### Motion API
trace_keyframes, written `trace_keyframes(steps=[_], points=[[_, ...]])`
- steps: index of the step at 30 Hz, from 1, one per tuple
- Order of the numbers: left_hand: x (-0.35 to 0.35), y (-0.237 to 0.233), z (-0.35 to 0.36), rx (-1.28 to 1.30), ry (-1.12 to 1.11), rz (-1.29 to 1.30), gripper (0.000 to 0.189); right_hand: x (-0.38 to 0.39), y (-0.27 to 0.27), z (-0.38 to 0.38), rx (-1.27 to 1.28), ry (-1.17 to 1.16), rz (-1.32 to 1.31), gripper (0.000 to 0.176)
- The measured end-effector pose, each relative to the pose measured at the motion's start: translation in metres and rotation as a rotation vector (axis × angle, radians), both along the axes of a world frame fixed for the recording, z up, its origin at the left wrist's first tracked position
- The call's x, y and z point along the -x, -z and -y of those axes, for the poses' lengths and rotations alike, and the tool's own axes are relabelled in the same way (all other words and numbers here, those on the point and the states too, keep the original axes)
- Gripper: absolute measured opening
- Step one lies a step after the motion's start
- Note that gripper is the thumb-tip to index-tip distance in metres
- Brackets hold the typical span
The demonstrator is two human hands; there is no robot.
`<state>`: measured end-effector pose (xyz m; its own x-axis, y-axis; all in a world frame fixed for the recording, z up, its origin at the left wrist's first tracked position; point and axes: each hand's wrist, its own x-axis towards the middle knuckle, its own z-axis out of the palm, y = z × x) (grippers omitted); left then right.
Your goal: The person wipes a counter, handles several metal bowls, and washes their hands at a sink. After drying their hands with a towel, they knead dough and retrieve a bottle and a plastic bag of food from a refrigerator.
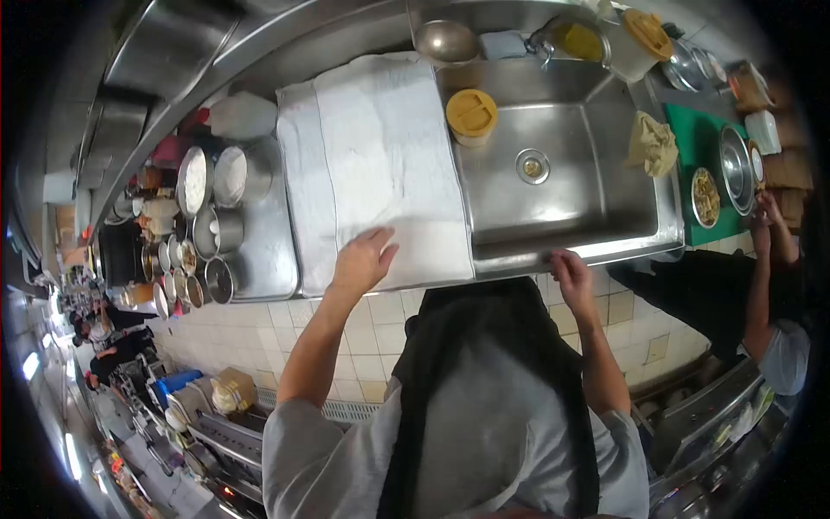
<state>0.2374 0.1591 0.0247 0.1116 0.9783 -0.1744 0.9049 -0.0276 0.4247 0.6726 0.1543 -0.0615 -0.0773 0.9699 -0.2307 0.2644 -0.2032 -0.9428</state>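
A white cloth point(380, 156) is spread flat over the counter left of the sink, with a few wrinkles down its middle. My left hand point(365, 259) is over the near part of this cloth, fingers stretched out and thumb apart, holding nothing. By the front rim of the steel sink point(571, 195), my right hand point(572, 275) hangs with its fingers loosely curled and nothing visible in them. A tub with a yellow lid point(472, 115) stands at the sink's left edge, close to the cloth.
Left of the cloth, metal pots point(229, 229) and bowls crowd a steel counter. A crumpled tan cloth point(653, 144) lies on the sink's right rim, beside a green board point(696, 130) with a food bowl point(705, 197). A co-worker's hands point(765, 212) are at the far right.
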Motion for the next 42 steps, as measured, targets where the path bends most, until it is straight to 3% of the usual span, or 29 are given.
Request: trace_keyframes(steps=[1, 3, 6, 8, 15, 17, 19, 21, 23, 25, 27, 29, 30, 32, 36, 40, 42], points=[[0.000, 0.003, -0.024, -0.003, 0.012, -0.001, 0.031, 0.002, -0.002, -0.004, 0.086, 0.056, -0.051, 0.014], [0.005, 0.009, -0.072, -0.294, 0.052, 0.044, 0.032, 0.008, -0.001, -0.012, 0.030, 0.035, 0.004, 0.015], [0.008, 0.018, -0.145, -0.419, 0.047, 0.049, 0.036, 0.025, -0.016, -0.026, -0.116, 0.016, 0.128, 0.015], [0.009, 0.031, -0.193, -0.449, 0.080, 0.064, 0.037, 0.048, -0.040, -0.037, -0.134, 0.039, 0.196, 0.014], [0.006, 0.103, -0.330, -0.466, 0.254, -0.029, 0.042, 0.069, -0.037, -0.014, -0.132, 0.035, 0.501, 0.013], [0.006, 0.113, -0.357, -0.451, 0.247, -0.072, 0.044, 0.067, -0.022, 0.009, -0.170, 0.117, 0.470, 0.014], [0.006, 0.115, -0.377, -0.433, 0.248, -0.117, 0.046, 0.070, -0.021, 0.029, 0.031, 0.304, 0.389, 0.016], [0.005, 0.112, -0.393, -0.584, 0.217, 0.026, 0.047, 0.076, -0.020, 0.043, 0.064, 0.344, 0.406, 0.018], [0.021, 0.152, -0.402, -0.499, 0.153, -0.240, 0.045, 0.081, -0.020, 0.051, 0.099, 0.414, 0.433, 0.019], [0.005, 0.111, -0.388, -0.677, 0.227, -0.055, 0.042, 0.084, -0.028, 0.056, 0.082, 0.380, 0.441, 0.019], [0.016, 0.128, -0.388, -0.517, 0.314, -0.151, 0.047, 0.085, -0.045, 0.050, 0.067, 0.340, 0.496, 0.016], [0.009, 0.133, -0.384, -0.514, 0.193, -0.335, 0.053, 0.086, -0.052, 0.045, 0.104, 0.349, 0.517, 0.016], [0.016, 0.134, -0.386, -0.523, 0.227, -0.318, 0.053, 0.086, -0.054, 0.042, 0.053, 0.309, 0.529, 0.016], [0.020, 0.138, -0.391, -0.304, 0.219, -0.332, 0.059, 0.082, -0.057, 0.037, 0.002, 0.294, 0.553, 0.017], [0.004, 0.085, -0.347, -0.389, 0.244, -0.146, 0.062, 0.069, -0.062, 0.041, -0.019, 0.301, 0.519, 0.019], [0.017, 0.081, -0.295, -0.426, 0.278, 0.079, 0.051, 0.048, -0.061, 0.058, 0.028, 0.392, 0.429, 0.020], [0.021, 0.067, -0.265, -0.187, 0.243, 0.232, 0.047, 0.027, -0.045, 0.069, 0.100, 0.485, 0.372, 0.024]])
